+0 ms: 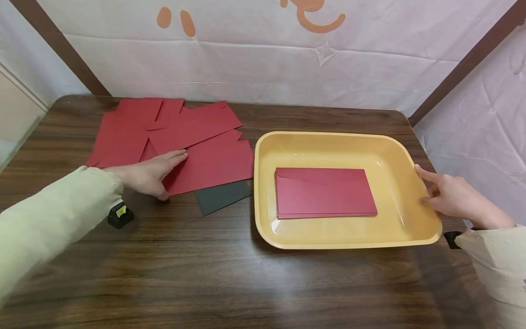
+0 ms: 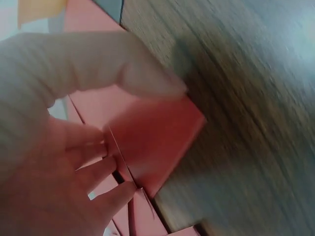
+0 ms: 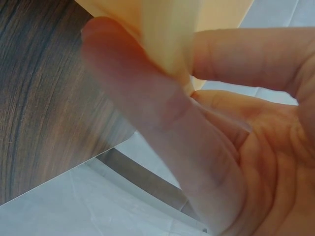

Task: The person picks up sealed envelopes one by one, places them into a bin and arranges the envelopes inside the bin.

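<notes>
My left hand [image 1: 149, 173] lies over the near left end of a red envelope [image 1: 218, 167] in a loose spread on the table. In the left wrist view, its thumb reaches across that envelope's corner [image 2: 162, 142], with the fingers spread over the overlapping envelopes. At the right, my right hand [image 1: 456, 196] grips the side rim of a yellow plastic tub [image 1: 328, 235]. The right wrist view has the tub's blurred rim [image 3: 170, 39] between thumb and fingers. Inside the tub lies a neat stack of red envelopes [image 1: 324, 192].
Several more red envelopes [image 1: 123, 132] overlap untidily at the back left. A dark grey-green sheet [image 1: 223, 196] sticks out from under them beside the tub. The wooden table [image 1: 230, 283] meets a pale fabric wall [image 1: 246, 68] behind.
</notes>
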The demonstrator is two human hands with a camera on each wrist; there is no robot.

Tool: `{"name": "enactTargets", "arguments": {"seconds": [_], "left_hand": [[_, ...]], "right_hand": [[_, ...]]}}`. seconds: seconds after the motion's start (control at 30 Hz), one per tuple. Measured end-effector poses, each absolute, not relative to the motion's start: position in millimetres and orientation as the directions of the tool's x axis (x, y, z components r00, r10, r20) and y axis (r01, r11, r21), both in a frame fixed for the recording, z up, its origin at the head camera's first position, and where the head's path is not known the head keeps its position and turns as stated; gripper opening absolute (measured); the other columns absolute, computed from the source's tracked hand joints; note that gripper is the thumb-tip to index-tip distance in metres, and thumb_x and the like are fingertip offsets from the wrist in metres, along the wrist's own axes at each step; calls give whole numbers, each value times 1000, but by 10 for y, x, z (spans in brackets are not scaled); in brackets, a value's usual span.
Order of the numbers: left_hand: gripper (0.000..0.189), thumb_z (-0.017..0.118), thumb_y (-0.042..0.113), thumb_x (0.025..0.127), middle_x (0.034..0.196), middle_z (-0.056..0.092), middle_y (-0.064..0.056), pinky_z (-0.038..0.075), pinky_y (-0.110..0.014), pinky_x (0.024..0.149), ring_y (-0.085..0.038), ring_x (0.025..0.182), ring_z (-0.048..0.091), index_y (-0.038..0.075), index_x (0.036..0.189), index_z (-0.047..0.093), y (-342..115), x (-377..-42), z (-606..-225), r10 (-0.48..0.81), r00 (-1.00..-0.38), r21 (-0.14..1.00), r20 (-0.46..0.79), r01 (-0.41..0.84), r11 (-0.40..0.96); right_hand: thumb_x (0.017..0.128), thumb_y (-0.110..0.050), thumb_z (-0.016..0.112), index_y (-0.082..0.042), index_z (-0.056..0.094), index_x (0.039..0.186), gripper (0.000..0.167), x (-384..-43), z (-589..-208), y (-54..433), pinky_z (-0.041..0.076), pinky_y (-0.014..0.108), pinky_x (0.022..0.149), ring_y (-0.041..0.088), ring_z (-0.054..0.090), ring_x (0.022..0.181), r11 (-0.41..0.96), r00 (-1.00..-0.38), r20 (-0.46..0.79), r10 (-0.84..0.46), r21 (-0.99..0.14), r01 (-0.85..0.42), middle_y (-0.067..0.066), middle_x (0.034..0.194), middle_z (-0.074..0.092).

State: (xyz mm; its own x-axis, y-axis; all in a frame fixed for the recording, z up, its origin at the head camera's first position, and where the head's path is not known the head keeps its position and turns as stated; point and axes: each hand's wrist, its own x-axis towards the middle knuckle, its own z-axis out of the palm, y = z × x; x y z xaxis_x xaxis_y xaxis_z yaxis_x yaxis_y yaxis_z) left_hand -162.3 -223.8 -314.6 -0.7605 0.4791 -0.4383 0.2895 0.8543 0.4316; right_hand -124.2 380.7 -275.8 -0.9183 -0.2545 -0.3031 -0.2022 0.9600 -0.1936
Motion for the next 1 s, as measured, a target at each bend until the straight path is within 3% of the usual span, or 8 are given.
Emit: {"name": "enactTargets", "arguments": {"seconds": [0.17,0.37,0.53,0.63,0.77,1.0], "left_hand": [[104,67,-14,63,158,8,-23,38,-49,97,-46,143,11,-1,152,15,-2258,-1621,-3160,491,-754,396,-436,330,857],[101,65,-15,64,157,8,-24,34,-54,103,-46,142,11,-1,151,16,-2253,-1576,-3187,505,-762,404,-405,346,847],[80,66,2,80,153,17,-29,28,-61,108,-48,139,18,-7,147,23,-2222,-1520,-3181,485,-811,414,-328,338,845],[69,64,14,88,144,30,-32,30,-61,106,-47,133,29,-11,142,29,-2175,-1486,-3175,422,-861,389,-286,298,872],[69,64,22,89,129,39,-33,38,-59,100,-46,119,41,-17,135,33,-2107,-1456,-3157,319,-908,335,-273,221,916],[85,67,38,86,126,36,-37,38,-60,98,-48,115,38,-22,132,30,-2102,-1463,-3143,221,-928,280,-300,136,950]], "right_hand": [[83,-13,71,14,27,141,78,-1241,-2757,3806,40,27,54,10,53,49,959,-919,-299,-257,-193,-206,-2,67,67],[83,-13,71,14,27,142,79,-1248,-2761,3819,40,27,55,10,53,49,958,-918,-297,-262,-192,-212,-2,67,66],[82,-14,69,12,27,143,79,-1264,-2773,3834,36,26,53,10,48,52,963,-919,-311,-242,-191,-189,-4,66,64],[82,-14,68,11,26,144,80,-1270,-2780,3845,36,26,53,10,49,52,963,-918,-313,-242,-195,-187,-4,67,64],[81,-14,69,11,26,144,80,-1262,-2780,3842,39,26,56,9,52,50,960,-919,-304,-253,-193,-201,-5,67,65],[82,-13,70,13,27,142,79,-1247,-2757,3829,41,28,55,11,53,51,958,-919,-295,-261,-197,-209,-2,67,66]]}}
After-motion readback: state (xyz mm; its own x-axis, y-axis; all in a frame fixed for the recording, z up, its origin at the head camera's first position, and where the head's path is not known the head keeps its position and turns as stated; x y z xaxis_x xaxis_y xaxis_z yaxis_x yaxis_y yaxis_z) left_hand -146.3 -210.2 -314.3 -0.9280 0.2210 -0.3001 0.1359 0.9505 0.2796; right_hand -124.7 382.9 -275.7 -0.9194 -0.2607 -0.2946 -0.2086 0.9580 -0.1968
